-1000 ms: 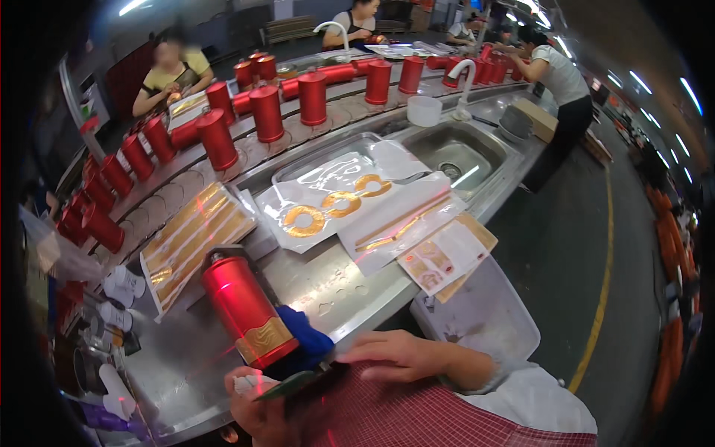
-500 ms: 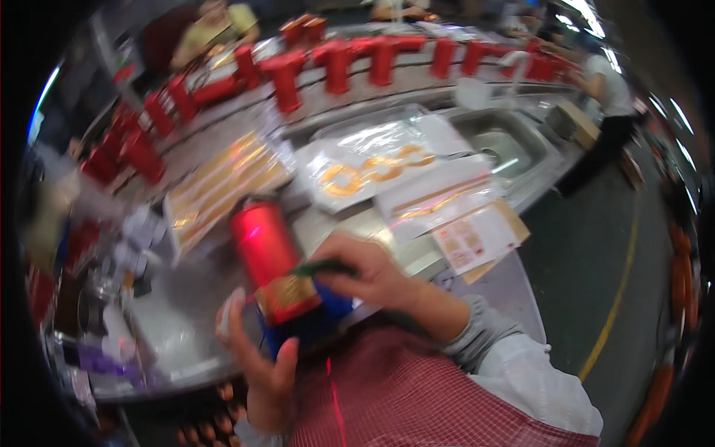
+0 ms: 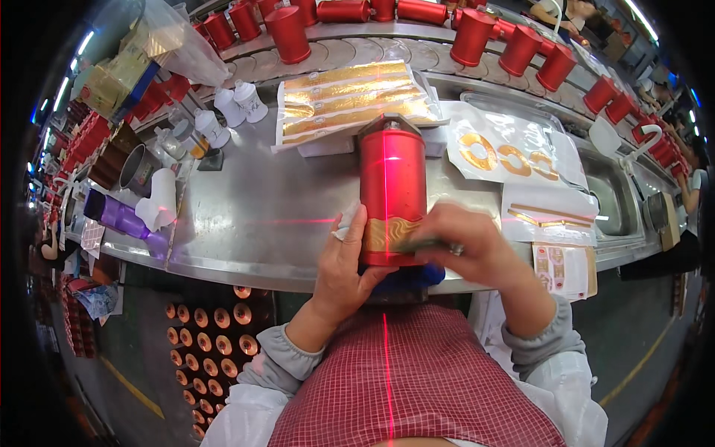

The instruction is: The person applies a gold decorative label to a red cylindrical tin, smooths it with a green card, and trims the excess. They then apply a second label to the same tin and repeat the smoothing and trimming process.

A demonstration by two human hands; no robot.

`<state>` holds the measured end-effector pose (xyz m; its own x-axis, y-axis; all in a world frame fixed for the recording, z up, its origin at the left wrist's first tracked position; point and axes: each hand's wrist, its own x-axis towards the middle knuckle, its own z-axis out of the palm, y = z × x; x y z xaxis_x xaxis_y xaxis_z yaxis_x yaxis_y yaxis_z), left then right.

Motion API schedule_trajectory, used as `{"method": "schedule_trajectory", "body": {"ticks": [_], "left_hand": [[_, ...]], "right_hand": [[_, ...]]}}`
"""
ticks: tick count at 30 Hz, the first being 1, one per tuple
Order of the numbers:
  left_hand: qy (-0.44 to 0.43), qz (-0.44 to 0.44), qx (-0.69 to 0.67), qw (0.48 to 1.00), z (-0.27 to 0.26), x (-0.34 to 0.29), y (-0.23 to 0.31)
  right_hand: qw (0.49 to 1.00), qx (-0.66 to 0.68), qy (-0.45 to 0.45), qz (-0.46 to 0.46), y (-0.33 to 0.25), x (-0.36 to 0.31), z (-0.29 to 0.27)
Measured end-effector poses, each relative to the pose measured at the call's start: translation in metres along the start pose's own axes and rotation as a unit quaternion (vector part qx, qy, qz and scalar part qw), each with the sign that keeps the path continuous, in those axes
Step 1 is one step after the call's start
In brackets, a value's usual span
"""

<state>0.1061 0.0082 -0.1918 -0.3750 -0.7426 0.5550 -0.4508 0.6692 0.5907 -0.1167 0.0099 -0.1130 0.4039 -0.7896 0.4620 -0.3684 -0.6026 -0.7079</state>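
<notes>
A glossy red metal canister (image 3: 392, 175) lies on its side on a stand in front of me, with a blue part (image 3: 417, 277) showing below it. Around its near end runs a gold patterned band (image 3: 381, 237). My left hand (image 3: 339, 268) supports the canister's left near side, thumb below the rim, with a white wrap on one fingertip. In my closed right hand (image 3: 473, 242) is a slim dark flat tool (image 3: 432, 245), lying against the band's right part. Fingers hide some of the tool. A red laser line runs along the canister.
Gold sticker sheets (image 3: 350, 97) and a sheet of gold rings (image 3: 514, 160) lie beyond. White bottles (image 3: 249, 103), a purple bottle (image 3: 115, 214) and a paper roll (image 3: 160, 195) stand left. A sink (image 3: 614, 190) is right. Red canisters (image 3: 289, 36) line the conveyor behind; copper-coloured round pieces (image 3: 223, 344) sit below.
The view has swung round and steadied. My left hand, earlier apart from the canister with fingers spread, now rests against its side. My right hand still holds the dark tool at the band.
</notes>
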Motion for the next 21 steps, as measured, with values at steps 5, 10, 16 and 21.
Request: {"method": "schedule_trajectory", "body": {"ticks": [5, 10, 16, 21], "left_hand": [[-0.021, -0.05, -0.068, 0.996, 0.002, -0.003, -0.003], [-0.01, -0.015, -0.009, 1.0, 0.002, 0.006, 0.014], [-0.005, 0.009, 0.044, 0.999, 0.003, 0.003, 0.007], [-0.021, -0.058, -0.038, 0.997, 0.002, -0.003, 0.001]], "right_hand": [[0.999, -0.031, 0.009, -0.024, 0.011, -0.01, 0.0], [0.972, -0.123, 0.198, 0.04, 0.043, -0.012, 0.004], [0.992, 0.02, 0.085, 0.091, 0.03, -0.02, -0.004], [0.996, 0.086, -0.025, -0.005, 0.006, -0.026, -0.002]]}}
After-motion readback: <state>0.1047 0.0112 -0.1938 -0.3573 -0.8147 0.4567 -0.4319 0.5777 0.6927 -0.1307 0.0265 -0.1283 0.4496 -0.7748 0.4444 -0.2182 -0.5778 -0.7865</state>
